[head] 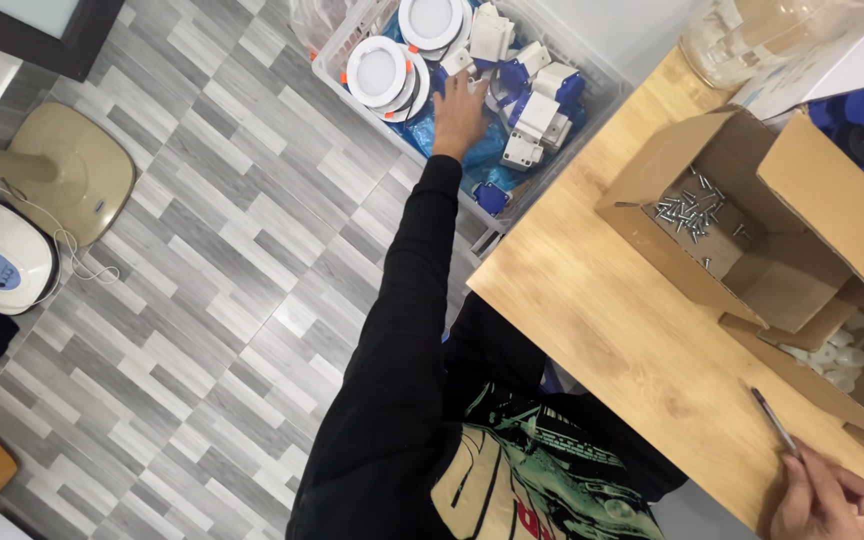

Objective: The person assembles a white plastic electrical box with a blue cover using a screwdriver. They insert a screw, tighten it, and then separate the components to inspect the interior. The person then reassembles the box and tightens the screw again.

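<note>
Left hand (460, 112) reaches open into the bin (337, 62), lamps (377, 72) beside it; right hand (830, 500) seemingly pinches a screwdriver (774, 420).

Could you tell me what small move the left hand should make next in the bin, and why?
Probably close the left hand on a round white lamp: it lies open over the lamps in the bin, holding nothing, while the right hand holds a screwdriver.

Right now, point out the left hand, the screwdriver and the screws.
left hand (460, 112): head view, back of the hand.
screwdriver (774, 420): head view, mid-shaft.
screws (690, 212): head view, middle of the pile.
</note>
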